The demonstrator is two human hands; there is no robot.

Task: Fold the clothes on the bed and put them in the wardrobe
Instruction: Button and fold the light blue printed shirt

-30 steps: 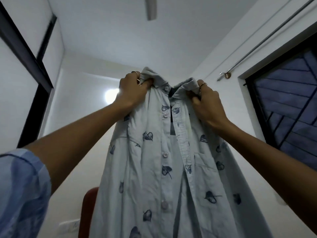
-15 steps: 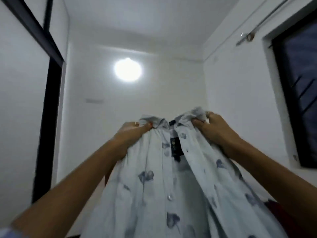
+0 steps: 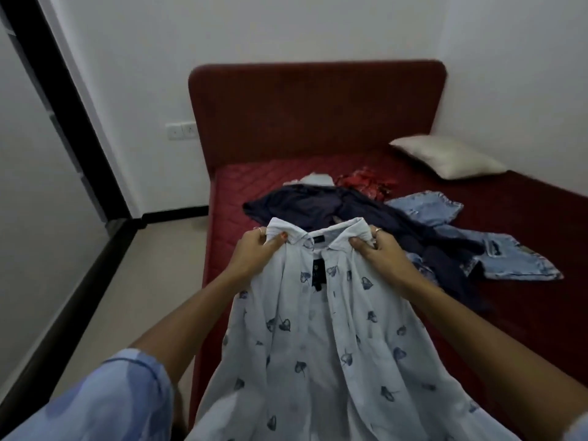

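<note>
A pale blue button shirt with dark leaf prints [image 3: 318,338] hangs in front of me over the red bed [image 3: 525,281]. My left hand [image 3: 254,253] grips its collar on the left side, and my right hand [image 3: 378,253] grips the collar on the right. The shirt's front faces me, partly unbuttoned at the neck. Behind it on the mattress lie a dark navy garment [image 3: 318,205], light denim pieces [image 3: 496,249], a red patterned cloth [image 3: 366,184] and a bit of white cloth [image 3: 315,179]. The wardrobe front [image 3: 35,192] runs along the left.
A cream pillow [image 3: 448,155] lies at the bed's far right by the red headboard [image 3: 315,106]. A strip of beige floor [image 3: 133,297] runs between bed and wardrobe. A wall switch plate [image 3: 181,131] sits left of the headboard.
The view has swung down from the ceiling to the bed. Both hands have lowered the shirt from overhead to chest height, still gripping the collar.
</note>
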